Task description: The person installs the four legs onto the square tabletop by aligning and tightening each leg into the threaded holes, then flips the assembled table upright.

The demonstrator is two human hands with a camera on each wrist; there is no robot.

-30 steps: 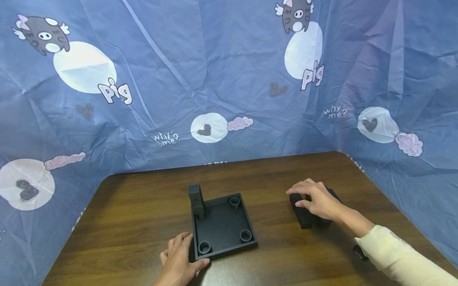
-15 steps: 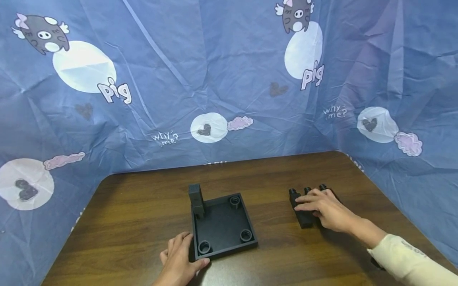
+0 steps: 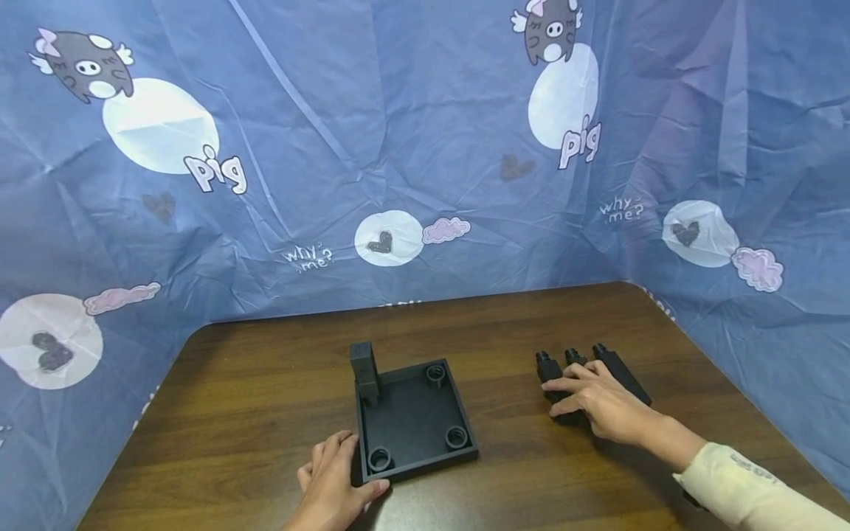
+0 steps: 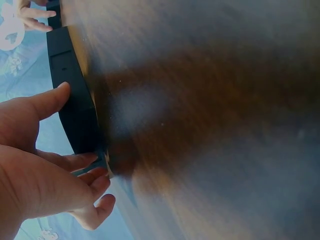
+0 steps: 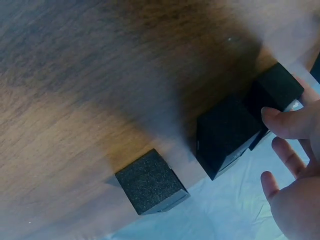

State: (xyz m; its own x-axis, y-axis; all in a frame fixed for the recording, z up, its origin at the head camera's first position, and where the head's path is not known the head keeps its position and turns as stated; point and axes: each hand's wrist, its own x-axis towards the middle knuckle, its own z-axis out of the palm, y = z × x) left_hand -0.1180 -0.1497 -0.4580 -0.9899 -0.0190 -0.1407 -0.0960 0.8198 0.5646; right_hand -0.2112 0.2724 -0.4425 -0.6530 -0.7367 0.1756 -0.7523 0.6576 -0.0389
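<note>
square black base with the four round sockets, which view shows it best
The head view: the whole base shows from above, with one post standing in a corner. The left wrist view catches only its side edge by the left hand; the right wrist view misses it.

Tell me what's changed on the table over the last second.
The right hand slid back toward the person along the three black bars, uncovering their far ends; its fingers rest on the leftmost bar. Whether the bars shifted can't be told. The left hand kept pressing against the black square base, and the upright post stayed in its corner.
</note>
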